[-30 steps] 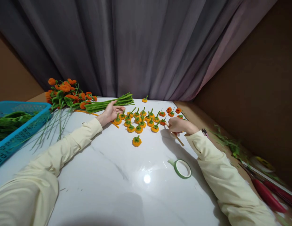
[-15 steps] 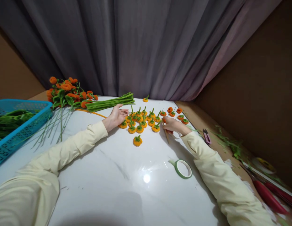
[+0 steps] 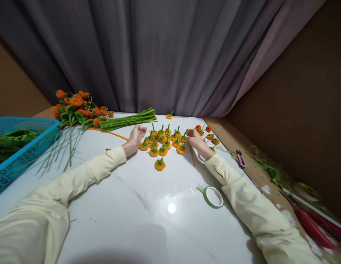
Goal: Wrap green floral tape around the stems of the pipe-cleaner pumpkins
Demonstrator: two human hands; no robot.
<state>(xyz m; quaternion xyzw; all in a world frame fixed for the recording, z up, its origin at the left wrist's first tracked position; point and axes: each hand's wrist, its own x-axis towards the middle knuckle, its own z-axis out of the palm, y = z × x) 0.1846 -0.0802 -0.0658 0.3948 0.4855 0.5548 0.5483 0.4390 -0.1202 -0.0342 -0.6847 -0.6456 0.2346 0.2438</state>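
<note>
From my remote seat: right hand (image 3: 197, 142) has just shifted left to the yellow chenille flower heads (image 3: 163, 151), fingers bent; can't tell if it grips the tan stick (image 3: 193, 157). Left hand (image 3: 135, 140) cupped wide, nothing visible inside. Heads now sit bracketed between both. White marbled tabletop (image 3: 112, 212), green tape roll (image 3: 206, 199) nearer me; grey curtain (image 3: 159, 55) behind.

A dark grey curtain (image 3: 165, 55) hangs in deep vertical folds across the far side, turning pinkish towards its right end. Plain brown walls (image 3: 304, 73) flank it left and right, the right one deep in shade. The glossy white surface (image 3: 118, 212) has faint grey veining and a bright round light reflection (image 3: 171, 208); a brown strip (image 3: 236, 141) borders its right side.
</note>
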